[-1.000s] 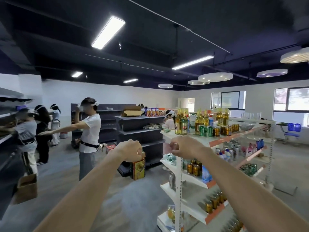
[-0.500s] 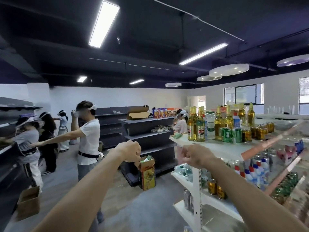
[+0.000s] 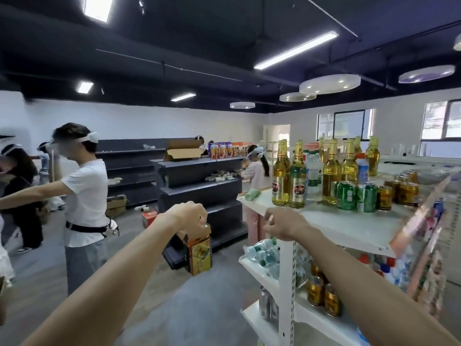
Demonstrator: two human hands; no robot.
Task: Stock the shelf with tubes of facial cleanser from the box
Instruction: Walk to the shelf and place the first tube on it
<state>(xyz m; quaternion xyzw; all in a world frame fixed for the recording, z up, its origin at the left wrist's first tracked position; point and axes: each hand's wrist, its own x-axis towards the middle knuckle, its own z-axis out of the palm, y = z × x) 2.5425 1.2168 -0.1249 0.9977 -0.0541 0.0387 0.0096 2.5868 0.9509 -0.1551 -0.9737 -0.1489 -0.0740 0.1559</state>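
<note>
Since half a second ago our view has swung nearer the white shelf (image 3: 349,228), and both arms have stayed stretched out. At nine o'clock of centre our left hand (image 3: 188,217) curls round the top of the orange box (image 3: 199,253), carrying it; tubes inside barely show. At three o'clock our right hand (image 3: 284,227) hovers at the shelf corner, fingers loosely bent, holding nothing we can see. We judge stocking barely begun: we can make out no cleanser tubes among the bottles (image 3: 296,176).
</note>
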